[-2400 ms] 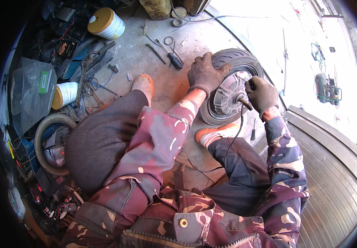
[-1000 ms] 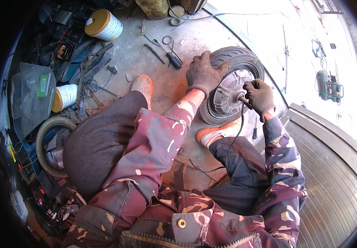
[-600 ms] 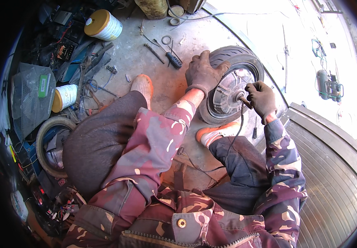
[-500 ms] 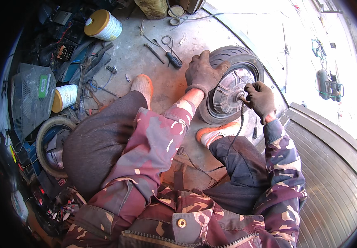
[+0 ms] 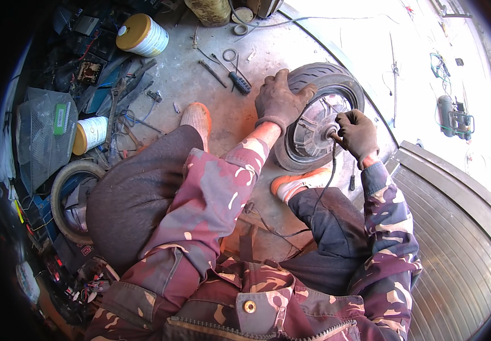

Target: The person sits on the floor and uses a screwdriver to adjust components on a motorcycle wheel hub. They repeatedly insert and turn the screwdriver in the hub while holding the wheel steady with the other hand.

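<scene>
A scooter-type wheel [image 5: 358, 91] with a black tyre and a grey metal hub motor [image 5: 308, 133] leans in front of me, beside my right foot. My left hand [image 5: 282, 102], in a dark work glove, grips the tyre's upper left side, its thumb across the sidewall. At the hub's centre, my gloved right hand [image 5: 359, 135] is closed with thumb and fingertips at the axle end [image 5: 330, 133]. Any small part between those fingertips is hidden. A black cable [image 5: 329, 181] runs from the axle down past my right leg.
A screwdriver [image 5: 239, 83] and rods lie on the concrete floor beyond my left foot. Another screwdriver [image 5: 351, 182] is right of the wheel. White tubs [image 5: 153, 37], a loose tyre [image 5: 57, 196] and cluttered parts line the left. A ribbed metal panel [image 5: 450, 227] stands close at right.
The right hand's fingers have shifted very slightly at the axle. The left hand and the wheel look unmoved.
</scene>
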Available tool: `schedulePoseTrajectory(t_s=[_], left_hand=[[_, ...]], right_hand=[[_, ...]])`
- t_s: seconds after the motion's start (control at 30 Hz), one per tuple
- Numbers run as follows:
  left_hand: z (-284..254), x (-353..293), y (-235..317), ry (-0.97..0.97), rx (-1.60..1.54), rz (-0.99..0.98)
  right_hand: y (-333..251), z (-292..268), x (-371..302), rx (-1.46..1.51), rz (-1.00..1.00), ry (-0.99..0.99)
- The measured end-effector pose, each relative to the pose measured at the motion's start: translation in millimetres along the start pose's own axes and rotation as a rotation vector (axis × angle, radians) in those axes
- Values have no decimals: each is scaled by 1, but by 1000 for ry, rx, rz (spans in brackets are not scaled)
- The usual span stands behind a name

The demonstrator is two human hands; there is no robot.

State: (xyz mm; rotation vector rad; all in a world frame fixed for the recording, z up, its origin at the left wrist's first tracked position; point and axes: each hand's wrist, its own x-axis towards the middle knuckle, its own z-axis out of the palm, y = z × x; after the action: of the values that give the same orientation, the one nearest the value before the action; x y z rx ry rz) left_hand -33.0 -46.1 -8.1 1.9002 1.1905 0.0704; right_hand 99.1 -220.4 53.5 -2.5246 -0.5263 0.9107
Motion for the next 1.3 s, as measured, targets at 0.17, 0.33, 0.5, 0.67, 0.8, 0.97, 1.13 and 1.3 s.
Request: schedulePoseTrajectory(t_s=[0.17,0.33,0.5,0.67,0.8,0.97,1.13,1.3], left_hand=[[-2,0,1,-18,0,-8],[-3,0,1,-35,-2,-20],[-1,0,0,-26,-8,-12],[0,0,0,-17,-11,-9],[-1,-1,0,-5,-7,-1],[-3,-1,3,-4,-10,-10],[-6,-2,4,-17,-13,-18],[-5,-2,3,-7,-15,-5]], right_hand=[[-4,-2,-3,-146,-44,57],[-4,-2,-2,-302,-112,87],[-7,-2,-8,-433,-181,106],[-6,0,-10,-542,-328,163],[-5,-7,-7,-642,-464,141],[-16,-25,2,-766,-549,44],[-28,-29,4,-983,-637,7],[-27,-25,9,-938,-595,25]])
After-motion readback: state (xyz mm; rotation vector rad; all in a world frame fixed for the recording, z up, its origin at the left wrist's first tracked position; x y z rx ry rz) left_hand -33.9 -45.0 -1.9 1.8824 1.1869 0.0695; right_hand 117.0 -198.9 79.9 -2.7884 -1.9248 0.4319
